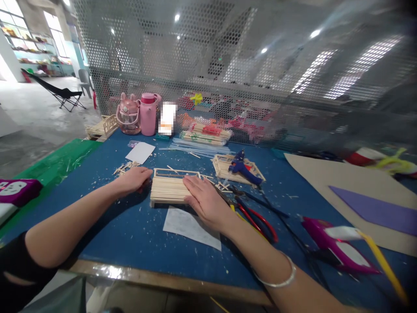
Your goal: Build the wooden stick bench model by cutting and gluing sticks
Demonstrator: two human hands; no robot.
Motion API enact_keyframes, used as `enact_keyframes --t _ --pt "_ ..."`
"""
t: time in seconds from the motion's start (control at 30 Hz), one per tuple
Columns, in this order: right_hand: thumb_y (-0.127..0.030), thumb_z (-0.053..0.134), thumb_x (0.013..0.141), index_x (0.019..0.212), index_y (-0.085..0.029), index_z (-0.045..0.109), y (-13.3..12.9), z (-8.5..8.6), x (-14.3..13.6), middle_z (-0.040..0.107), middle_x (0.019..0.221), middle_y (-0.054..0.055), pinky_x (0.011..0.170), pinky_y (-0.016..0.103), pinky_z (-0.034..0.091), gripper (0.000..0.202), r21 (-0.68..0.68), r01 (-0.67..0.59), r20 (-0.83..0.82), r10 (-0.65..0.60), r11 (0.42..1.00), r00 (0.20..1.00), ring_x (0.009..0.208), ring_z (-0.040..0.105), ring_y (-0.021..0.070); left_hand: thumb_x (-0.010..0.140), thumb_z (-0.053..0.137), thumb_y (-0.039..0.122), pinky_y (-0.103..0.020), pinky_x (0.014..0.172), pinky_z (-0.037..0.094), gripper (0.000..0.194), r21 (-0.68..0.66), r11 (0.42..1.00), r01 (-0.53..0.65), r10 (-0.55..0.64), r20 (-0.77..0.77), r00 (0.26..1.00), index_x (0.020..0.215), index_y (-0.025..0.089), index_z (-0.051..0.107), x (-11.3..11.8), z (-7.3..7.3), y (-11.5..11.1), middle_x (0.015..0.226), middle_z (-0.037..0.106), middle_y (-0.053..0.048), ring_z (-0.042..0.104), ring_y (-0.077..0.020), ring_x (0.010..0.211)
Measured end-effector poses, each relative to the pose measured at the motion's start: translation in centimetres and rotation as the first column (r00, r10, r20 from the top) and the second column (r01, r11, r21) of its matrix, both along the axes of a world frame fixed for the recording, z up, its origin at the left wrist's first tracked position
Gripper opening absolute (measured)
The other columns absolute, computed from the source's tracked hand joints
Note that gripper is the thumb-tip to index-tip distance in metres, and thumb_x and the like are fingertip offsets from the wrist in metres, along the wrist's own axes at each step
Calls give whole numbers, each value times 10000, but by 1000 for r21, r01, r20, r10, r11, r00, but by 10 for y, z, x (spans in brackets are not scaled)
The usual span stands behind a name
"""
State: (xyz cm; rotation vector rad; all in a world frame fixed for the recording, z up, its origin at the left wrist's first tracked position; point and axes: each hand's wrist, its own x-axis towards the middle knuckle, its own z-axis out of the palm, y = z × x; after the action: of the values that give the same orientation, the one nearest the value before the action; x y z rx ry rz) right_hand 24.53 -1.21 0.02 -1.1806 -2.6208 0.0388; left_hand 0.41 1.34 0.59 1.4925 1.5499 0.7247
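Observation:
A small model made of wooden sticks [169, 190] sits on the blue tabletop, its slats lying side by side, with a thin open stick frame [177, 173] along its far side. My right hand [206, 200] lies over the model's right end, fingers stretched flat on the slats. At the left end is my left hand [137, 179], its fingers curled by the model's edge; what they hold, if anything, is hidden. A sheet of white paper [192, 228] lies in front of the model, partly beneath my right wrist.
A blue glue gun [244, 169] rests on another stick frame [221, 167]. Red-handled pliers [260, 221] and a purple power strip [339, 245] lie to the right. Stick scraps [125, 167] are at left. A pink flask [148, 115] and a pink bottle [128, 117] stand behind.

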Motion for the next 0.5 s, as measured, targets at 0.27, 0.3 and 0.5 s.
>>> enact_keyframes --t 0.27,0.3,0.5 --pt "-398 268 923 1296 -106 440 0 0 0 432 1356 151 1023 517 284 503 -9 9 -21 -9 1000 1000 1259 375 274 827 366 378 -244 529 345 362 354 930 -96 230 -362 903 754 170 654 -33 11 13 544 583 3 501 -135 496" --pt "-399 273 922 1294 -105 442 0 0 0 436 1353 153 1023 508 289 503 -7 5 -27 -5 1000 1000 1256 380 272 820 379 358 -239 533 361 345 343 936 -74 202 -356 912 846 172 667 -34 9 13 589 618 1 519 -131 504" --pt "-388 283 921 1284 -80 451 -4 2 -1 453 1335 165 1016 500 307 505 15 10 -29 -10 1000 1000 1240 400 271 760 511 414 -232 489 386 307 301 951 -73 153 -249 956 706 169 688 -27 3 9 592 657 -22 537 -115 452"
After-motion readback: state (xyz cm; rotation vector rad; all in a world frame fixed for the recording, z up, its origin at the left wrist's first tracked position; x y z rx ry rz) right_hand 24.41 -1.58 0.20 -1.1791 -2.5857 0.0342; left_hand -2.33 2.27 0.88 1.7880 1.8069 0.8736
